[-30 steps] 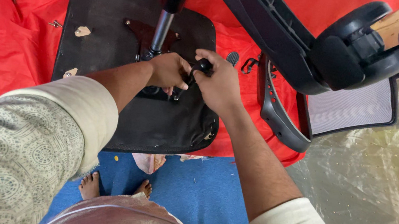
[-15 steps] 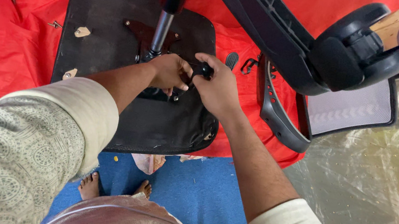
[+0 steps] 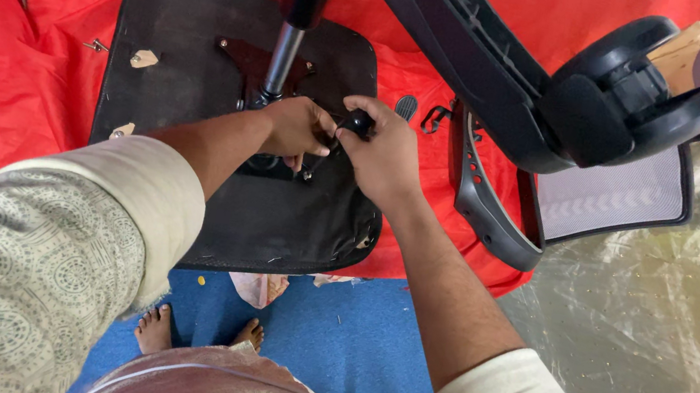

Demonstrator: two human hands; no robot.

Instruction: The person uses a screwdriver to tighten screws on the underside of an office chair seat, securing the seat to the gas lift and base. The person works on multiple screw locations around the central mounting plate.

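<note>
An upturned black chair seat (image 3: 200,93) lies on a red cloth, its metal mechanism plate (image 3: 246,59) facing up and a gas-lift column (image 3: 298,16) rising from it. My left hand (image 3: 296,125) rests on the mechanism at the column's foot, fingers curled around a part there. Just to its right, my right hand (image 3: 384,151) is closed on a black tool handle (image 3: 356,122), whose thin shaft (image 3: 316,163) points down toward the mechanism. What the left fingers hold is hidden.
A black star base leg with a caster wheel (image 3: 621,89) hangs overhead at the right. A mesh chair back (image 3: 605,200) and black armrest piece (image 3: 478,196) lie right of the seat. Loose screws (image 3: 97,45) sit on the red cloth (image 3: 1,84). Blue mat (image 3: 331,331) and bare feet below.
Both hands stay at the mechanism; my right hand has shifted slightly on the tool handle. Nothing else has moved.
</note>
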